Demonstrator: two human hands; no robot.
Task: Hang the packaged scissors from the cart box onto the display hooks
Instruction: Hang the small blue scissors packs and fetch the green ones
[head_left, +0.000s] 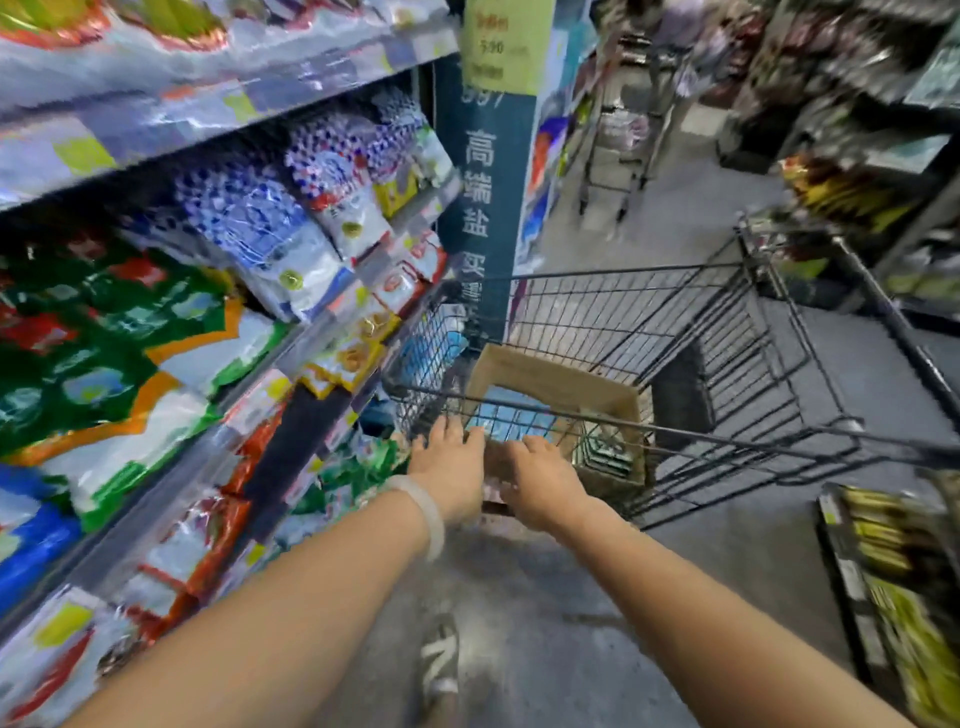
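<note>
A black wire shopping cart (727, 322) stands in the aisle ahead of me. Inside its near end sits an open brown cardboard box (550, 376) with blue packaged items (511, 415) in it; the blur hides what they are. My left hand (452, 462) and my right hand (545, 480) both grip the cart's near rail, fingers curled over the top wire, side by side at the cart's left corner. A pale bracelet circles my left wrist. No display hooks show in this view.
Shelves of bagged goods (182, 312) run close along my left. A blue pillar sign (485, 208) stands by the cart's far left corner. Dark shelving (857, 156) lines the right, with a low display (893, 571) at right front. Another cart (623, 130) stands far down the aisle.
</note>
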